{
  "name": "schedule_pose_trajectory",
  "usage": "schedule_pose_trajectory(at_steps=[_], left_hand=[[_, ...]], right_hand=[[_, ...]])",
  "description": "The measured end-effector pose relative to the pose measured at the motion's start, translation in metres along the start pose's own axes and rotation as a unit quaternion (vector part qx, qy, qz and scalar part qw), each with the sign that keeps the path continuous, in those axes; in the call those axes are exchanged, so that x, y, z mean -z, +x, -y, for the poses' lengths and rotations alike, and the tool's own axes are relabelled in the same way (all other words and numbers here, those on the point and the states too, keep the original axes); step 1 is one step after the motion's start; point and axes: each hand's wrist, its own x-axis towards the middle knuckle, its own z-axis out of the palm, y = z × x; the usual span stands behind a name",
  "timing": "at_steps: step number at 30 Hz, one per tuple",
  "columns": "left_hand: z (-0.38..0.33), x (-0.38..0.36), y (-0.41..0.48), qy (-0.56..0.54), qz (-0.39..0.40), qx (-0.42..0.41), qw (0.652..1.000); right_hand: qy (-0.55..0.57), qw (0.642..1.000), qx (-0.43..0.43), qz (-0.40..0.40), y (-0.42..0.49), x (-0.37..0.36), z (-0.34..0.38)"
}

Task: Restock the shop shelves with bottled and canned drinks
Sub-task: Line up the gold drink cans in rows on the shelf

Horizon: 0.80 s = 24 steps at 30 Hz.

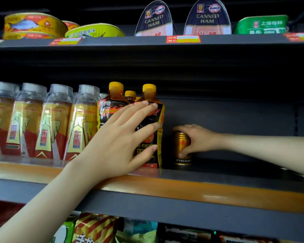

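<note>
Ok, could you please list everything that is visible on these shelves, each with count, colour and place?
oval fish tins: at least three, mostly yellow, top shelf left
canned ham tins: two, dark blue, top shelf centre
green tin: one, green, top shelf right
price tags: several, red and yellow, top shelf edge
clear-cap bottles: at least four, red and gold labels, middle shelf left
black-label bottles: at least three, yellow caps, middle shelf centre
gold can: one, gold, upright, right of those bottles
snack bags: several, mixed colours, bottom shelf
left hand: fingers spread on the front black-label bottle
right hand: grips the gold can
</note>
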Motion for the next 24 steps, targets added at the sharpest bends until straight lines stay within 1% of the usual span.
schedule_pose_trajectory(at_steps=[5, 7, 9, 11, 13, 16, 19, 24], left_hand=[[0.0, -0.001, -0.001, -0.005, -0.015, 0.0, 1.0], [0.0, -0.001, -0.002, -0.006, -0.016, 0.0, 1.0], [-0.001, -0.001, -0.002, -0.008, -0.017, 0.002, 1.0], [-0.001, -0.001, -0.002, -0.009, -0.018, 0.001, 1.0], [-0.001, -0.001, -0.002, -0.01, -0.018, 0.001, 1.0], [-0.001, -0.002, -0.002, -0.009, -0.016, 0.001, 1.0], [0.0, -0.003, -0.002, -0.009, -0.017, -0.002, 1.0], [0.001, -0.004, -0.003, -0.017, -0.014, -0.001, 1.0]], right_hand=[[-0.047, 0.997, -0.063, -0.004, 0.012, -0.018, 0.004], [-0.058, 0.996, -0.055, 0.035, 0.01, -0.02, 0.005], [-0.07, 0.993, -0.025, 0.088, 0.006, -0.015, 0.002], [-0.079, 0.99, 0.003, 0.116, 0.004, -0.009, -0.002], [-0.078, 0.992, 0.0, 0.101, 0.006, -0.006, -0.002], [-0.1, 0.992, -0.031, 0.077, 0.014, -0.006, 0.004], [-0.115, 0.988, -0.066, 0.075, 0.023, -0.007, 0.011], [-0.163, 0.979, -0.092, 0.086, 0.03, -0.012, 0.02]])
